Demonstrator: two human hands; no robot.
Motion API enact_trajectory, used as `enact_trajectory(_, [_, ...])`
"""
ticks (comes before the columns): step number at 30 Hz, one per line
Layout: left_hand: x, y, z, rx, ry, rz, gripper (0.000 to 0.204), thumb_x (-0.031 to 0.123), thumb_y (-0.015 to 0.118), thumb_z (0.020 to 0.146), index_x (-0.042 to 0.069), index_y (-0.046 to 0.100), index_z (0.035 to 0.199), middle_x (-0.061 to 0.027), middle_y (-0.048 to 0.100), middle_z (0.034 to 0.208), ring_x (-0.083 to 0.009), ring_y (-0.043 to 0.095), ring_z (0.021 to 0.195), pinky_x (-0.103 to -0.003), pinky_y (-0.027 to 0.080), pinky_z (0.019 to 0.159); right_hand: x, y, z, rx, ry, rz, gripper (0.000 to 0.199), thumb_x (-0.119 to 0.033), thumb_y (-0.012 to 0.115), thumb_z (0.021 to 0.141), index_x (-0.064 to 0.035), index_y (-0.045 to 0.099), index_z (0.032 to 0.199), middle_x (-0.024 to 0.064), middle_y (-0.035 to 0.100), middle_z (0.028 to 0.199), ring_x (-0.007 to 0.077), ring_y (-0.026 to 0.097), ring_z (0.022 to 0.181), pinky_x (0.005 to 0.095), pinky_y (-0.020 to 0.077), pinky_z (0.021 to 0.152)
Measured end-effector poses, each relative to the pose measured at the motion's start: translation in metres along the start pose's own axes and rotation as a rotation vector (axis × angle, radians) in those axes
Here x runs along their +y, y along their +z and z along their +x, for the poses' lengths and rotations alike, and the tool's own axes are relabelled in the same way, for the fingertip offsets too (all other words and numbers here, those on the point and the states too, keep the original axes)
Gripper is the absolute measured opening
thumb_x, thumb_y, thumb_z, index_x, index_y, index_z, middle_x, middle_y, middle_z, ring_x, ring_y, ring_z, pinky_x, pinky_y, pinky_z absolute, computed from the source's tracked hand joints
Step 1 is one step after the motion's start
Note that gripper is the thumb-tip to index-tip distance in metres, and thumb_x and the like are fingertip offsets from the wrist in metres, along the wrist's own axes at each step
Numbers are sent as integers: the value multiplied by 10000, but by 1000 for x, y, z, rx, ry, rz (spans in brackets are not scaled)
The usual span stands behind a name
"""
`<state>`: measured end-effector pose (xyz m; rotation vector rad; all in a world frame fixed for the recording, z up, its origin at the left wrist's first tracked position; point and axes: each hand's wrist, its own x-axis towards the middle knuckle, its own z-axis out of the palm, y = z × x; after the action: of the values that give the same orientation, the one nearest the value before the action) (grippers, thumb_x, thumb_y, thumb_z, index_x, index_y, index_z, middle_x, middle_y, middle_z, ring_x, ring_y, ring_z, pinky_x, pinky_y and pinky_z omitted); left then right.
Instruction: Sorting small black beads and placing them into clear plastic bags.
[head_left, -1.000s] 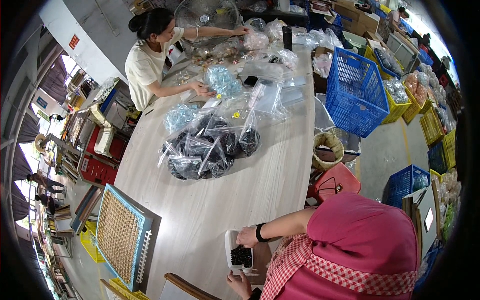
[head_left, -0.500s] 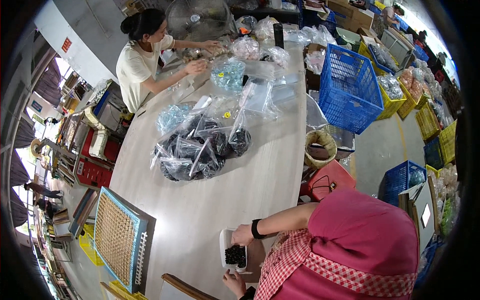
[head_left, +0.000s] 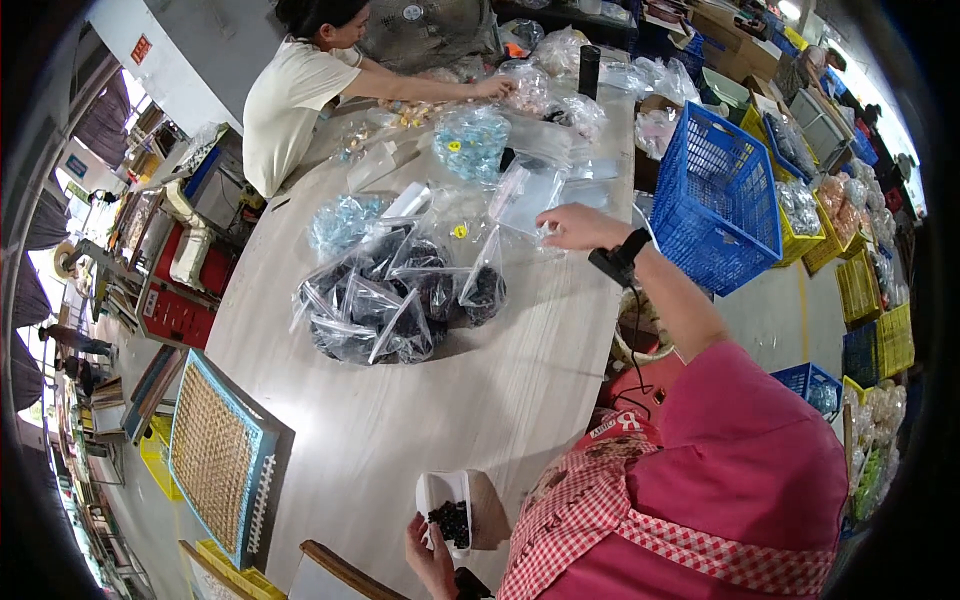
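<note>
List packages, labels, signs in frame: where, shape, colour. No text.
Empty clear bag: under the right hand, flat, see-through.
Pile of filled bags: table centre, clear plastic, dark contents.
Bags of pale blue pieces: far table end, clear, round yellow stickers.
White scoop tray: in the left hand, rectangular, holds black beads.
Wall sign: upper left, small, red rectangle.

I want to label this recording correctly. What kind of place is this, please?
Probably a small workshop for sorting and bagging goods: a long table with a pile of clear bags holding dark pieces, stacked plastic crates, and another person at work at the far end.
</note>
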<state>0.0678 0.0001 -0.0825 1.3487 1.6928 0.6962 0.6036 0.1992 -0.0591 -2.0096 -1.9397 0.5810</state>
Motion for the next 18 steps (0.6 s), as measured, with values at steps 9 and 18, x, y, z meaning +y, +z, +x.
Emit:
enact_trajectory(9, [27,159,110,-462,-425,-450,300,223,544,934,8,561,1143,-110,677,926,-209,668,846,-300,524,697,106,-12,142,20,-110,98,618,-356,701,743,-74,500,1255,177,591,1152,302,573,1052,381,453,884])
enact_trajectory(18, [-19,204,183,-308,-737,-343,388,377,642,861,-3,648,784,-103,643,616,-218,649,532,-306,535,485,71,69,279,-100,-183,-71,924,-256,802,651,-94,302,1411,166,489,1290,349,481,1181,448,383,982])
